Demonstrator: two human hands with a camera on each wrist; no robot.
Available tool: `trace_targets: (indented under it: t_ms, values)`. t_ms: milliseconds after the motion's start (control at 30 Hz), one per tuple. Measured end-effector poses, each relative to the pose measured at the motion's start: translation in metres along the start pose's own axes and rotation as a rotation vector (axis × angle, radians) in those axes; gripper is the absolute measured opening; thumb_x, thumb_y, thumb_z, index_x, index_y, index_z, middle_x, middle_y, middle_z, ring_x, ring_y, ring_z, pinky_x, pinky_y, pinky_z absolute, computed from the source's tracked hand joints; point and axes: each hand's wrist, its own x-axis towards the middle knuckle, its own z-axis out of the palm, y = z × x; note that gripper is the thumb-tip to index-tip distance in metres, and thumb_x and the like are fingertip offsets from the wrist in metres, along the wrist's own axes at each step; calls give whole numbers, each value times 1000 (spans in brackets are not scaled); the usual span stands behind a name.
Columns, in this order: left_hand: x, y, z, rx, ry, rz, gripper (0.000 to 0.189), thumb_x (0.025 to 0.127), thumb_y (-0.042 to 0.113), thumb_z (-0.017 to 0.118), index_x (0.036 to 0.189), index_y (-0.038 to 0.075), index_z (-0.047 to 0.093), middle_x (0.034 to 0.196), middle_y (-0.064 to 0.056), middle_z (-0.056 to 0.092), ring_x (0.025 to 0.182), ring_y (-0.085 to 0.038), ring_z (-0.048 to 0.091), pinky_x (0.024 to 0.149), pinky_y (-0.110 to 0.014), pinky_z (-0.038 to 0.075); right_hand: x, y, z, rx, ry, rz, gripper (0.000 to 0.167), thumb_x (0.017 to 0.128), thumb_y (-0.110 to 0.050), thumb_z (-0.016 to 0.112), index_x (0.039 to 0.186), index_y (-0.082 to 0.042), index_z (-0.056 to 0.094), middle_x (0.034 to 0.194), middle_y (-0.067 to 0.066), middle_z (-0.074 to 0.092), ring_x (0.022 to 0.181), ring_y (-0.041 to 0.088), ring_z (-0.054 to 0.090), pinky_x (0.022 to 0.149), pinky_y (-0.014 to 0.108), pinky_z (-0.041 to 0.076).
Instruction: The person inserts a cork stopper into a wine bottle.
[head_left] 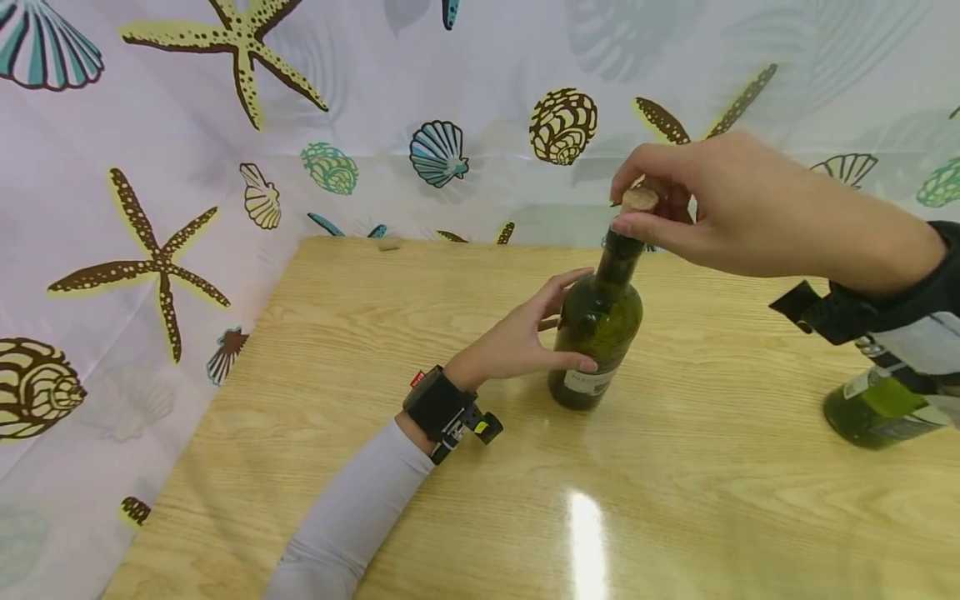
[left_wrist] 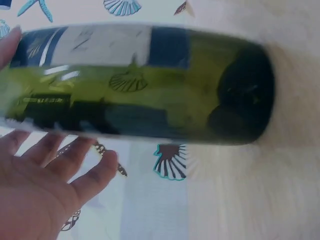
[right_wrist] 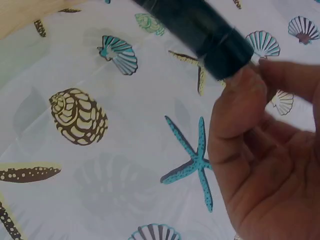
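A dark green wine bottle [head_left: 600, 317] stands slightly tilted on the table in the head view. My left hand [head_left: 525, 337] grips its body, thumb across the front near the label and fingers round the far side. The left wrist view shows the green glass [left_wrist: 200, 90] and pale label [left_wrist: 100, 45] up close. At the bottle's mouth, my right hand [head_left: 727, 204] pinches a cork [head_left: 640, 199] between thumb and fingers. In the right wrist view the thumb is right at the rim of the dark neck [right_wrist: 220, 50], and the cork is mostly hidden behind the fingers.
Another green bottle [head_left: 873, 412] stands at the right of the wooden table [head_left: 450, 517], partly covered by the right wrist's gear. Near the back edge lies a small tan piece [head_left: 389, 244]. A white curtain [head_left: 480, 75] printed with shells and starfish hangs behind and at the left.
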Motion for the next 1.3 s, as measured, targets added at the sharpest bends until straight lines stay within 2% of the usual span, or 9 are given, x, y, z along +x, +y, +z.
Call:
trace_targets:
  t_ms: [167, 367, 500, 800, 967, 1067, 1133, 1200, 1300]
  values:
    - [2, -5, 6, 1, -9, -4, 94, 79, 16, 83, 152, 31, 25, 139, 2, 48, 127, -10, 47, 101, -42, 42, 0, 6, 3, 25, -7, -51, 9, 94, -16, 66, 103, -15, 63, 61, -10, 48, 47, 4, 39, 46, 25, 33]
    - [3, -3, 10, 25, 86, 24, 90, 76, 16, 86, 148, 27, 34, 136, 3, 52, 121, -12, 52, 95, -40, 47, 1, 1, 4, -32, 64, -51, 4, 93, -15, 67, 95, -11, 65, 57, -8, 46, 44, 5, 34, 45, 26, 31]
    - [3, -1, 12, 15, 119, 31, 89, 75, 13, 86, 148, 26, 35, 135, 3, 52, 120, -12, 53, 94, -38, 48, 1, -8, 5, -62, 94, 7, 9, 94, -16, 66, 91, -8, 62, 58, -6, 49, 43, 7, 38, 46, 27, 34]
    - [2, -1, 20, 23, 121, -3, 89, 78, 16, 83, 149, 27, 32, 139, 3, 47, 123, -12, 50, 96, -38, 47, -6, -19, 12, -64, 109, 163, 16, 96, -19, 63, 91, -4, 61, 62, 1, 52, 47, 12, 42, 50, 31, 34]
    - [0, 4, 14, 89, 76, -35, 93, 80, 24, 83, 151, 32, 23, 142, 5, 46, 130, -11, 44, 102, -48, 42, -12, -19, 16, -2, 111, 201, 23, 96, -21, 63, 110, -3, 60, 67, 0, 54, 51, 12, 44, 52, 29, 36]
    - [-7, 10, 16, 151, 129, -20, 100, 79, 27, 84, 153, 34, 18, 146, 6, 39, 134, -12, 39, 104, -50, 39, -26, -17, 26, 89, 136, 231, 45, 94, -24, 66, 133, -6, 51, 78, 1, 59, 59, 12, 50, 53, 27, 40]
    - [-13, 17, 20, 210, 212, 11, 102, 77, 28, 85, 154, 32, 18, 149, 5, 35, 134, -15, 38, 104, -50, 39, -37, -16, 38, 176, 141, 248, 61, 93, -26, 68, 144, -7, 40, 97, 6, 61, 73, 17, 57, 57, 29, 45]
    - [-18, 26, 24, 277, 307, 64, 101, 75, 30, 86, 153, 28, 21, 148, 2, 34, 132, -19, 40, 101, -46, 42, -46, -14, 55, 277, 136, 258, 70, 92, -24, 69, 149, -8, 32, 121, 12, 56, 96, 24, 59, 67, 36, 52]
    - [-22, 38, 31, 401, 407, 153, 96, 75, 32, 86, 151, 20, 28, 145, -5, 36, 126, -24, 43, 98, -41, 44, -57, -13, 83, 405, 94, 269, 77, 92, -22, 69, 152, -8, 22, 144, 18, 36, 125, 36, 45, 81, 53, 52]
